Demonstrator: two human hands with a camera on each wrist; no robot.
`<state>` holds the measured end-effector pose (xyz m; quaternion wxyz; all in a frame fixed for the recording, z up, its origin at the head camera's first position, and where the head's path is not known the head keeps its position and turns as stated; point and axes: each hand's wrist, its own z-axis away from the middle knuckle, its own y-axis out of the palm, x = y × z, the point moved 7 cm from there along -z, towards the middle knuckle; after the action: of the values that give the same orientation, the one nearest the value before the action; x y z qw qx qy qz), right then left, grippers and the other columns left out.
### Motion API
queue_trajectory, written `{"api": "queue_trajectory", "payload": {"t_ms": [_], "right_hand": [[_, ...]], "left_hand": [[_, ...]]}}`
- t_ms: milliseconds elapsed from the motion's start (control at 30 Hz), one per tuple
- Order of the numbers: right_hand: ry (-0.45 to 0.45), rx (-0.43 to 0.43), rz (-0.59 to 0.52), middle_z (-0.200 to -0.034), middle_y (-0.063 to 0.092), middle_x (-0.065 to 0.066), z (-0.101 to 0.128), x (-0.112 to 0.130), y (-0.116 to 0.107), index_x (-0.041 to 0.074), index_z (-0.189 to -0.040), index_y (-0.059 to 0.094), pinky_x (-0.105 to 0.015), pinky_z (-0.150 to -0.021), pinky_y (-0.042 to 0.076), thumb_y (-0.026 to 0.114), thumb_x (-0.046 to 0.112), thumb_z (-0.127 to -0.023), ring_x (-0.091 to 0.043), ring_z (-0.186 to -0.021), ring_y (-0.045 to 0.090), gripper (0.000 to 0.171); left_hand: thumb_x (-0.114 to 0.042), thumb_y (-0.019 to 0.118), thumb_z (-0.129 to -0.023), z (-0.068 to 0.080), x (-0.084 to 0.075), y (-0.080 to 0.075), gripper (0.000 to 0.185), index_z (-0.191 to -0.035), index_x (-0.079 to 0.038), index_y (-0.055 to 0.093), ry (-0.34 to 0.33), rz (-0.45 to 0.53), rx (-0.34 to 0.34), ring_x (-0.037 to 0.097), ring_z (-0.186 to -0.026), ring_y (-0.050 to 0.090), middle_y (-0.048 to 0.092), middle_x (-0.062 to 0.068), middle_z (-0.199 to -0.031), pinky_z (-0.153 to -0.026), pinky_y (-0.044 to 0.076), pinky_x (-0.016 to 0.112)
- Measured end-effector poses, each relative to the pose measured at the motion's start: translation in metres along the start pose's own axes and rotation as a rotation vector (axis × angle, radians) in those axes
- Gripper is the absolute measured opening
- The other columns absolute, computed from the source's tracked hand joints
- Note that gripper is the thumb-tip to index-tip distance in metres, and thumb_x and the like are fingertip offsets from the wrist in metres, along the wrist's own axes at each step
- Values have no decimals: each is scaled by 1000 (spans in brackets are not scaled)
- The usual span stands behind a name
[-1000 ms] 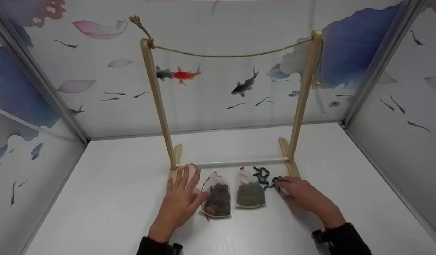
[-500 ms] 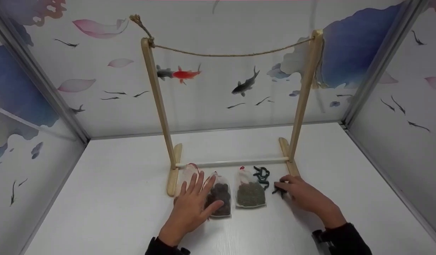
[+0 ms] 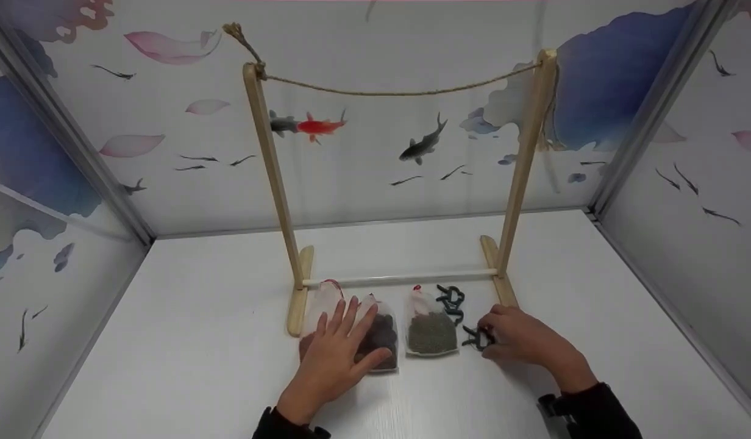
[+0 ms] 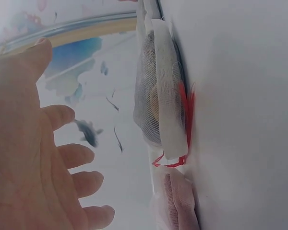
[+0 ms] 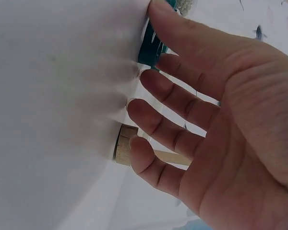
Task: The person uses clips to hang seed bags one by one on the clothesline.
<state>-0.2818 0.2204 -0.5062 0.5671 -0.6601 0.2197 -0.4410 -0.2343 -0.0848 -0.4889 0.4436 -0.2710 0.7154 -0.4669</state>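
Observation:
With palm down and fingers spread, my left hand hovers over two mesh drawstring bags. The dark-filled bag is partly hidden by that hand, and so is the reddish-filled bag to its left. In the left wrist view the palm is apart from the dark-filled bag and its red cord. My right hand has thumb and index finger on either side of a dark green plastic clip, pinching it at the table. The other right fingers are loosely bent in the right wrist view, beside the clip.
A green-filled mesh bag lies between the hands. More dark green clips lie just behind its right side. Beyond stands a wooden frame with a slack rope across its top. Printed panels enclose the white table.
My left hand has moved right, from the reddish-filled bag to over the dark-filled one. My right hand has shifted the clip slightly toward me, turning it.

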Motion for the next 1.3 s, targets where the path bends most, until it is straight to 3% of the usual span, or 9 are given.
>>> {"api": "queue_trajectory", "payload": {"t_ms": [200, 367, 700, 900, 1100, 1300], "right_hand": [[19, -13, 4, -98, 62, 3, -1, 0, -2, 5, -113, 72, -37, -75, 51, 85, 28, -83, -14, -88, 56, 40], [-6, -47, -52, -105, 68, 0, 1, 10, -13, 6, -120, 68, -42, -79, 54, 80, 30, -89, -19, -96, 64, 40], [-195, -143, -111, -110, 67, 3, 6, 62, -29, 9, -132, 61, -33, -78, 55, 77, 25, -93, -12, -94, 63, 45], [-282, -137, -140, -113, 65, 7, 8, 93, -24, 14, -132, 60, -30, -78, 55, 72, 36, -96, -12, -94, 63, 43], [-366, -145, -136, -113, 66, 4, 10, 108, -20, 15, -132, 60, -30, -78, 55, 69, 39, -97, -8, -95, 62, 44], [-385, -119, -145, -115, 65, 5, 10, 112, -15, 16, -134, 60, -32, -80, 54, 67, 39, -99, -7, -99, 62, 42]], "left_hand": [[-70, 38, -99, 0, -2, -1, 79, -162, -23, 28, -1, 0, 7, 36, -153, 12, 19, 14, -166, -117, 13, 64], [-70, 40, -99, 0, -9, -5, 80, -161, -21, 29, 39, -3, -25, 35, -152, 19, 24, 14, -165, -117, 17, 63], [-64, 52, -98, 5, -37, -10, 81, -157, -12, 38, 246, 17, -85, 26, -148, 34, 38, 7, -161, -115, 31, 53], [-61, 58, -96, 8, -51, -6, 80, -157, -13, 39, 362, 24, -164, 22, -137, 49, 46, 5, -154, -105, 45, 46], [-61, 59, -95, 8, -53, 0, 80, -156, -13, 40, 373, 21, -169, 21, -127, 57, 52, 4, -148, -96, 52, 44], [-54, 65, -95, 8, -56, 2, 68, -147, -12, 51, 394, -6, -179, 16, -110, 64, 61, 1, -133, -85, 55, 39]]}}
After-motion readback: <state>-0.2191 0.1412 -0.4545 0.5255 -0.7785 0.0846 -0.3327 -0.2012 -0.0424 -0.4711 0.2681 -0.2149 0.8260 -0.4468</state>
